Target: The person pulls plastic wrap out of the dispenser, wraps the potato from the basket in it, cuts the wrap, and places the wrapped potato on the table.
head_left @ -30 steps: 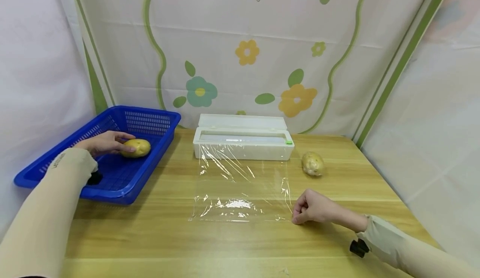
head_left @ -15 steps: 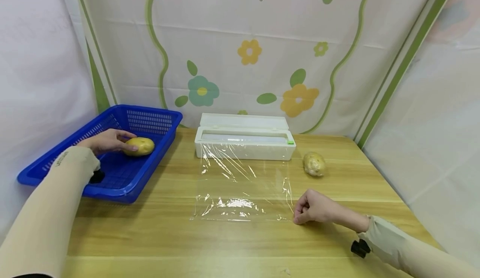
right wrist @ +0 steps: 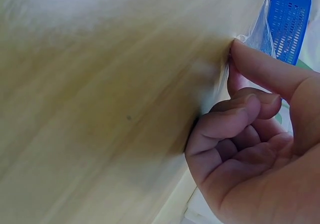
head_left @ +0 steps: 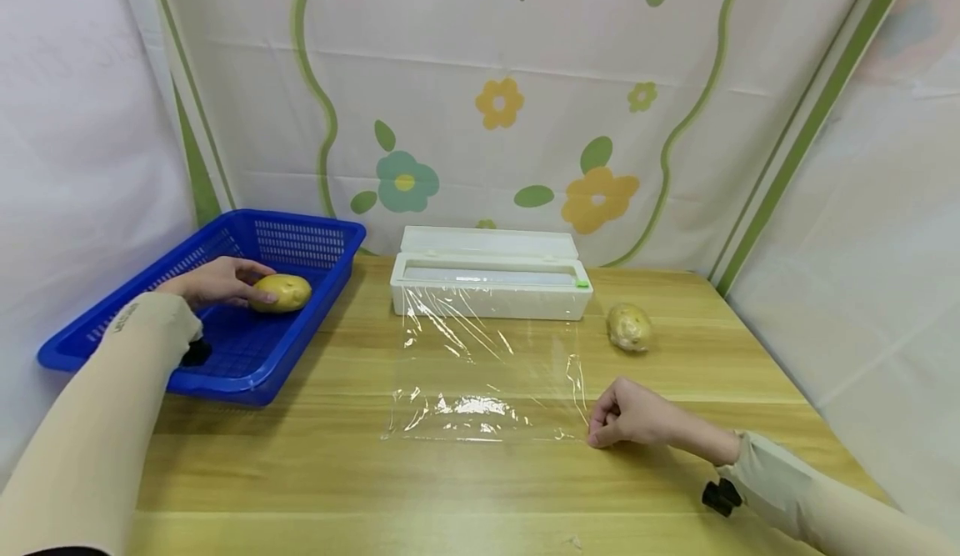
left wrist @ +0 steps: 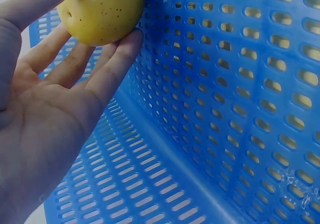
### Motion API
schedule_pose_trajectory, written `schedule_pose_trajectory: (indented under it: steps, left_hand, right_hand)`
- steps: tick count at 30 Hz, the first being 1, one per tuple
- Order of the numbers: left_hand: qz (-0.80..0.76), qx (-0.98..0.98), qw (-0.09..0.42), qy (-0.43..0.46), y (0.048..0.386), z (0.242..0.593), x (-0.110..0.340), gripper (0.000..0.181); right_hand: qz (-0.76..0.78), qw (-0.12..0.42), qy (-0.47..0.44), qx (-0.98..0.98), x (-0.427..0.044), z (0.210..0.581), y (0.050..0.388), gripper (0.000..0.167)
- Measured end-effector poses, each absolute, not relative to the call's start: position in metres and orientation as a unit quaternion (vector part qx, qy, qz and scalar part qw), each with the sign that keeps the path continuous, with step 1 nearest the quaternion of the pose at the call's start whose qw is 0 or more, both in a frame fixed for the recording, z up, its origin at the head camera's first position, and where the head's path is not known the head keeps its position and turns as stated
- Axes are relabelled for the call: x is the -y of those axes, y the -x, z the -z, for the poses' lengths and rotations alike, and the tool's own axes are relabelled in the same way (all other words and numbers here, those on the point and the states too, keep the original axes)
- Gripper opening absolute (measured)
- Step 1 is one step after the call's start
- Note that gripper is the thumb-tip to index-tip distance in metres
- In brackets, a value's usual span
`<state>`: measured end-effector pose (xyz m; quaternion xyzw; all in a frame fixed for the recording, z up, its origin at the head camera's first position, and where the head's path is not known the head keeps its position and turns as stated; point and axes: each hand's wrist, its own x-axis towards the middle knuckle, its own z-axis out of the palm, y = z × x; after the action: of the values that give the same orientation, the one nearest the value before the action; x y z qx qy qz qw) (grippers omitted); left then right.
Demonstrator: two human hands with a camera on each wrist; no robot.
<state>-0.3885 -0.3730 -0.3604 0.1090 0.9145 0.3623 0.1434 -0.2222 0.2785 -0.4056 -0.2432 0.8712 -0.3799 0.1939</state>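
Note:
My left hand [head_left: 217, 281] grips a yellow potato [head_left: 287, 293] inside the blue basket [head_left: 258, 385]. Seen from the left wrist, the thumb and fingers curl about the potato [left wrist: 105, 14] close to the perforated basket wall [left wrist: 240, 84]. Down on the table, my right hand [head_left: 633, 413] pinches the near right corner of a clear sheet of cling film [head_left: 487, 373] between thumb and forefinger. That sheet runs out over the table from a white cling film dispenser [head_left: 491, 299], whose lid stands up. In the right wrist view, the other fingers of the right hand [right wrist: 255, 129] are curled in.
A second potato [head_left: 628, 328], which looks wrapped in film, lies on the wooden table [head_left: 375, 489] right of the dispenser. A green slider [head_left: 582, 283] sits at the dispenser's right end. Behind the table hangs a flowered cloth [head_left: 450, 64].
The left hand and its potato have shifted very slightly to the right in the head view, as has the whole scene. The right hand keeps its pinch on the film corner.

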Motion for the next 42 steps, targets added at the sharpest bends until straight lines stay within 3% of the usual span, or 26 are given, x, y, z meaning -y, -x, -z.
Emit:
schedule_pose_trajectory:
  steps: [12, 21, 42]
  left_hand:
    - [-0.372, -0.905, 0.169, -0.118, 0.389, 0.358, 0.370, 0.073]
    - [-0.417, -0.875, 0.223, -0.100, 0.385, 0.348, 0.374, 0.073]
    - [-0.487, -0.860, 0.097, -0.119, 0.359, 0.299, 0.370, 0.067]
  right_hand:
    - [0.370, 0.199, 0.239, -0.875, -0.280, 0.408, 0.224, 0.010]
    - [0.377, 0.197, 0.245, -0.871, -0.277, 0.405, 0.222, 0.010]
    - [0.352, 0.185, 0.256, -0.881, -0.275, 0.404, 0.221, 0.013]
